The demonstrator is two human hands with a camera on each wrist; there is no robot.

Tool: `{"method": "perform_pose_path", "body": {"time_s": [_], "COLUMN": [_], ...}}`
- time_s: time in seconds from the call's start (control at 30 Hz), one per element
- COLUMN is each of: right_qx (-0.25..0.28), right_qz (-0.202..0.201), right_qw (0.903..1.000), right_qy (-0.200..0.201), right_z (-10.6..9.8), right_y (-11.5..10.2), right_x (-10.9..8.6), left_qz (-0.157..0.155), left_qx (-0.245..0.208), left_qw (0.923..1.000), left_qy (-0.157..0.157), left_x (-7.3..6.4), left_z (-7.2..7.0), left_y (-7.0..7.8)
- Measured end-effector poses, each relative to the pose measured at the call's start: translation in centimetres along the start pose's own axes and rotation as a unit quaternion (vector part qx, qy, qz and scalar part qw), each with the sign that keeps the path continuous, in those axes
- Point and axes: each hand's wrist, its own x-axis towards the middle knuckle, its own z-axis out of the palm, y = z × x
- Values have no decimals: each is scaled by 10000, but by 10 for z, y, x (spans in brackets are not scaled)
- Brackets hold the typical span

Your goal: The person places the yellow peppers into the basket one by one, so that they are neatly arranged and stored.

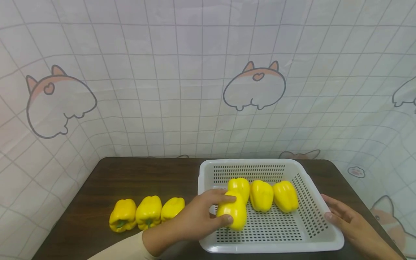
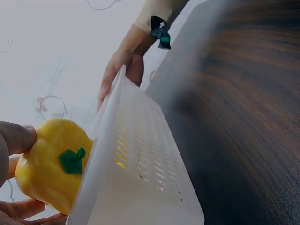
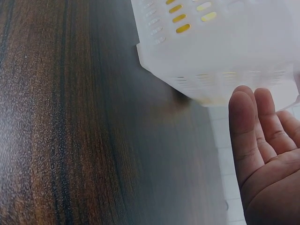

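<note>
A yellow bell pepper (image 1: 236, 213) with a green stem (image 2: 71, 161) is gripped between the thumb and fingers of my left hand (image 1: 203, 215). It is held at the left part of a white perforated basket (image 1: 269, 247), and in the left wrist view it shows beside the rim. Inside the basket, three more yellow bell peppers (image 1: 261, 195) lie in a row. My right hand (image 1: 352, 225) is at the basket's right side, its fingers fairly straight against or close to the outer wall; exact contact is unclear.
Left of the basket, three yellow bell peppers (image 1: 148, 211) lie in a row on the dark wooden table (image 1: 146, 177), the rightmost partly hidden by my left arm. A white grid-patterned cloth (image 1: 182, 90) with cartoon animals hangs behind the table.
</note>
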Motion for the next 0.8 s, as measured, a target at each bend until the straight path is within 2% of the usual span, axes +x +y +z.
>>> {"method": "perform_pose_path", "body": {"time_s": [0.17, 0.3, 0.53, 0.67, 0.8], "right_qx": [-7, 24, -59, -147, -196], "right_qz": [48, 168, 221, 76, 123], "right_qw": [10000, 9998, 9997, 9998, 9996], "right_qy": [40, 84, 36, 53, 141], "right_z": [1, 3, 3, 3, 4], "right_y": [0, -2, -4, -4, -5], "right_x": [-1, -1, -2, -2, -1], "left_qz": [-51, -71, -55, 24, 41], "left_qx": [291, 799, 1678, 1966, 2094], "left_qw": [9995, 9968, 9858, 9803, 9774], "left_qy": [-60, -50, -65, -165, -302], "left_x": [0, 1, 0, -1, -1], "left_z": [3, 4, 8, 10, 10], "left_y": [5, 6, 6, 4, 2]}}
